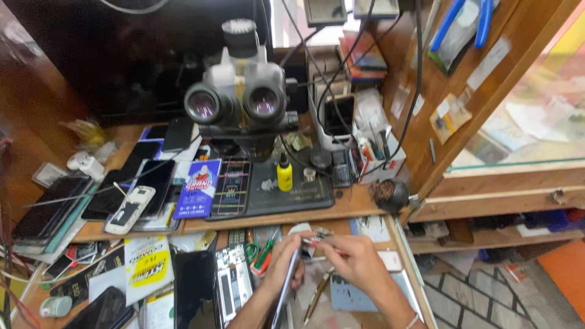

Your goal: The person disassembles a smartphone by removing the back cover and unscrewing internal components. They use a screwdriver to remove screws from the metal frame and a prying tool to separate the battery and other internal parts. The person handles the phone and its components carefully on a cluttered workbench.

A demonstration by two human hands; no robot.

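Left hand (284, 261) clenching the edge of a thin grey phone panel (286, 285), held on edge over the open drawer (399, 244). Panel's long axis running from the lower frame edge up and slightly right toward the fingertips, top end pointing away from the body toward the bench. Right hand (358, 263) pinching a small red-tipped tool (314, 242) at the panel's top end, tool lying roughly horizontal, tip pointing left. Exact tool type too small to tell.

Lying just below the hands: one pen-like driver (317, 297), long axis diagonal, upper end pointing up-right. Sitting left of the hands: one opened phone (231, 286) with internals showing, long axis running near-vertical in the frame; one green-handled cutter (262, 253) just beside the left hand.

Standing on the upper bench: one stereo microscope (241, 91), two eyepieces facing the camera; one small yellow bottle (284, 173) upright on the dark work mat (292, 195); one blue printed box (198, 189) left of the mat.

Lying at bench left: one white phone (128, 210), tilted diagonal, and at least four dark phones stacked or overlapping around it; exact count not readable. One yellow-and-white packet (148, 268) resting in the drawer, well left of the hands.
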